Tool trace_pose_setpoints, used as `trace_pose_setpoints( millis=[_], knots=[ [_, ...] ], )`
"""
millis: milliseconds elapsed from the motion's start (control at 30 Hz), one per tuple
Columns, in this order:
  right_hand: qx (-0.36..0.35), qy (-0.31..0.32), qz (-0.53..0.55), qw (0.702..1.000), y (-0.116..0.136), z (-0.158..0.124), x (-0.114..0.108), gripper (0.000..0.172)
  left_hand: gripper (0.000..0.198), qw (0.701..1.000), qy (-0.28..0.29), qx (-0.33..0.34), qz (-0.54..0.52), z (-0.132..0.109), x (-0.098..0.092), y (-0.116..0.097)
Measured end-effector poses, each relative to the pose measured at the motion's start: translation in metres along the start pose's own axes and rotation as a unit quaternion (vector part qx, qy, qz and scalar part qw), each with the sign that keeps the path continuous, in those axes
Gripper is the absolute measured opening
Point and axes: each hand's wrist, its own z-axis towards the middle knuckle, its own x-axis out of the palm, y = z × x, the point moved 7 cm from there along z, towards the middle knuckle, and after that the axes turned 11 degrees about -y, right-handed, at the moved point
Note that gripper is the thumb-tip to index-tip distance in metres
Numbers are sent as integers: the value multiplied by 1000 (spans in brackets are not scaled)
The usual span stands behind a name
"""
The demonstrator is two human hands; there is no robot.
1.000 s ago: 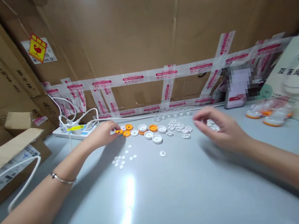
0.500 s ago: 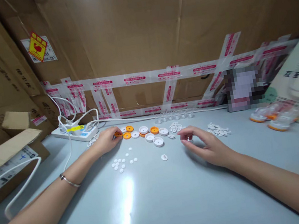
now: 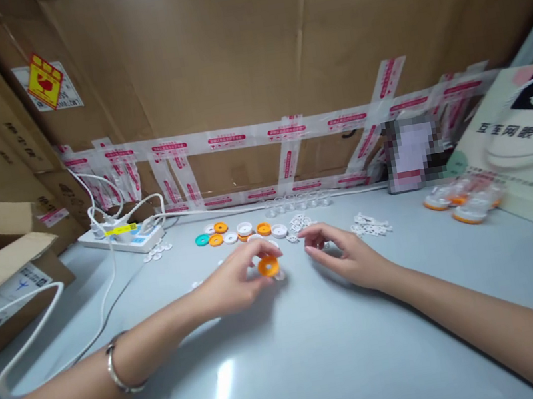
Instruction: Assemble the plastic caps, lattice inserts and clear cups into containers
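Note:
My left hand [image 3: 243,276] grips an orange ring [image 3: 268,266] between thumb and fingers, raised over the middle of the table. To its right, my right hand [image 3: 346,254] is curled with thumb and fingertips near each other; whether anything small sits between them is hidden. Behind my left hand lie orange discs [image 3: 220,228], white discs [image 3: 279,231] and a green disc [image 3: 202,240]. A pile of small white parts [image 3: 299,223] is just behind my right fingertips. Partly covered by the orange ring is a small white round piece [image 3: 279,275].
Clear cups [image 3: 297,203] line the back. White pieces [image 3: 370,225] lie right of my right hand, beyond them clear and orange assemblies [image 3: 471,211] and a printed bag [image 3: 531,144]. A power strip [image 3: 124,239], cables and an open carton [image 3: 13,293] stand left.
My left hand has moved right and nearer, carrying the orange ring away from the discs. A green disc now shows where that hand was. The view has shifted slightly.

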Motion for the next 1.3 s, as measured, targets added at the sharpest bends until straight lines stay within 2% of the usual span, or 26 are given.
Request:
trace_pose_setpoints(
  millis=[133,267,367,467,600,733,800,900,1033,1300],
  knots=[
    [15,9,7,1000,-3,-1,0,20,31,999,29,9,13,4,23,0],
    [25,20,13,999,-4,-1,2,21,30,999,35,-7,19,6,28,11],
    [32,29,17,999,-5,-1,4,22,37,999,41,-27,-13,4,28,13],
    [39,35,16,998,-7,-2,6,23,37,999,26,-22,-22,4,17,7],
    [50,38,7,998,-9,-2,6,23,29,999,2,-28,32,5,-24,7],
    [78,58,9,995,-8,-4,10,24,31,989,48,-75,121,-3,-67,34],
    [83,81,26,993,-2,-6,16,26,27,983,61,-103,139,-8,-79,52],
    [70,112,47,990,10,-12,27,33,24,977,66,-91,180,-13,-82,66],
    [61,132,45,988,16,-17,38,43,21,979,82,-51,179,-14,-71,62],
    [55,128,57,989,15,-20,47,42,19,972,93,-44,211,-15,-61,65]
  ],
)
